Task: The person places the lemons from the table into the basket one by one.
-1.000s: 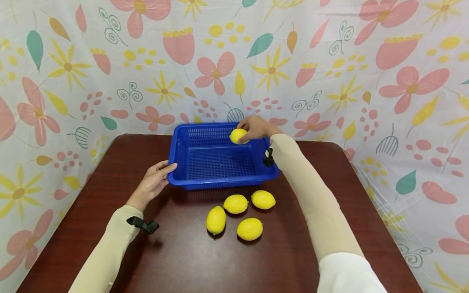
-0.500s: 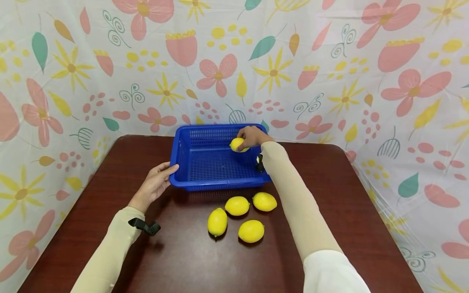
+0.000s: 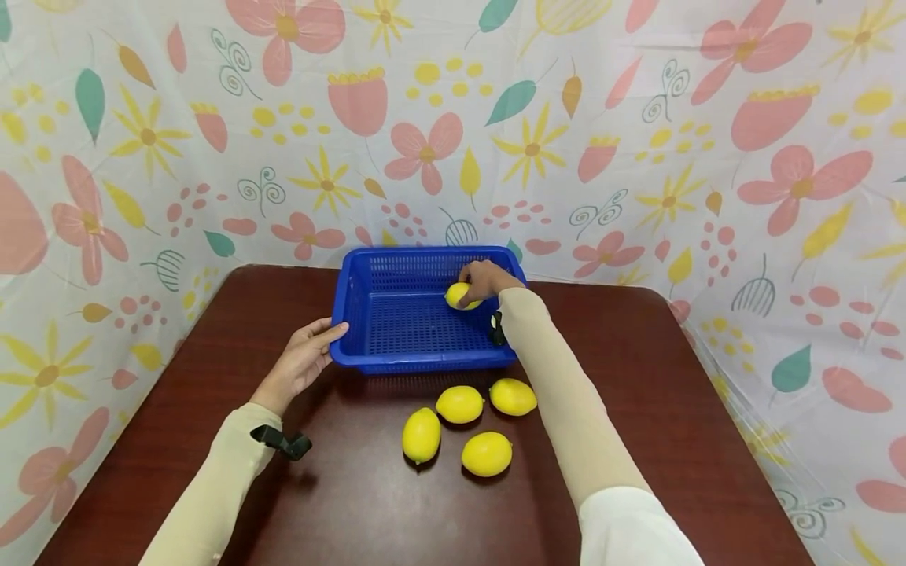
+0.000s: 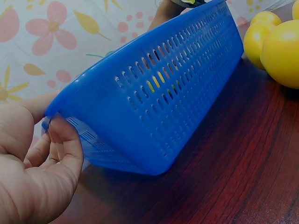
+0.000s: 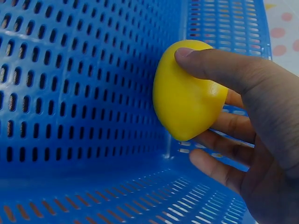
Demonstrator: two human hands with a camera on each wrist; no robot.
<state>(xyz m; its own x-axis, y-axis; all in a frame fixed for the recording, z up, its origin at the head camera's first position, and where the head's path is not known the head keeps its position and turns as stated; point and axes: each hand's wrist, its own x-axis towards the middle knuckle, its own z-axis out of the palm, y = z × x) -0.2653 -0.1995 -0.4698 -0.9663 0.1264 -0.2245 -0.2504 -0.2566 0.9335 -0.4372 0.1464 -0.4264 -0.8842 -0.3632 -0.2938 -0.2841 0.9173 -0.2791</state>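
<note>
A blue slotted plastic basket (image 3: pixel 418 362) stands on the table near the back. My left hand (image 3: pixel 303 360) grips its left rim, thumb on top and fingers curled beneath, as the left wrist view shows. Inside the basket, toward the back right, my right hand (image 3: pixel 488 281) holds a lemon (image 5: pixel 187 93) between the thumb and fingers. That lemon is low, close over the basket floor. In front of the basket several more lemons lie on the table: one at the left (image 3: pixel 421 435), one in the middle (image 3: pixel 460 404), one at the right (image 3: pixel 513 397) and one nearest me (image 3: pixel 487 453).
The dark red-brown wooden table (image 3: pixel 354 503) carries the basket and lemons. Behind it hangs a white curtain (image 3: pixel 425 94) printed with flowers and leaves, close to the basket's back rim. A black camera mount (image 3: pixel 281 442) sits on the left wrist.
My right hand has lowered the lemon from rim height down into the basket. The left hand keeps its hold on the rim. The whole head view has shifted slightly.
</note>
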